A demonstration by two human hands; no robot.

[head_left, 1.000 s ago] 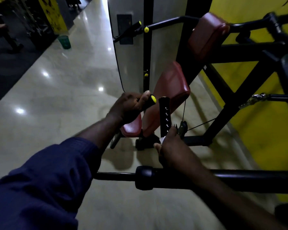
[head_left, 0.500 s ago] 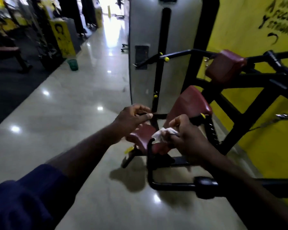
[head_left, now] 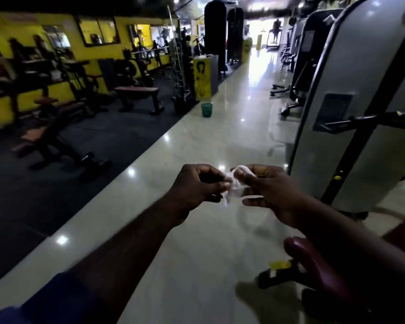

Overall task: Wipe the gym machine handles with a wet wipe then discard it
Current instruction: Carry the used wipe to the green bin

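Crumpled white wet wipe [head_left: 232,183], soft, limp and light, pinched between left hand [head_left: 197,185] and right hand [head_left: 270,190].

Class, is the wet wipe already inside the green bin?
No, the left hand and right hand pinch the wet wipe between them, well short of the green bin.

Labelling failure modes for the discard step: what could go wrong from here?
1. The crumpled white wet wipe is only pinched between the left hand and right hand, a loose tail hanging; it could drop on the glossy pale floor.
2. The small green waste bin stands far down the aisle; a throw would likely miss.
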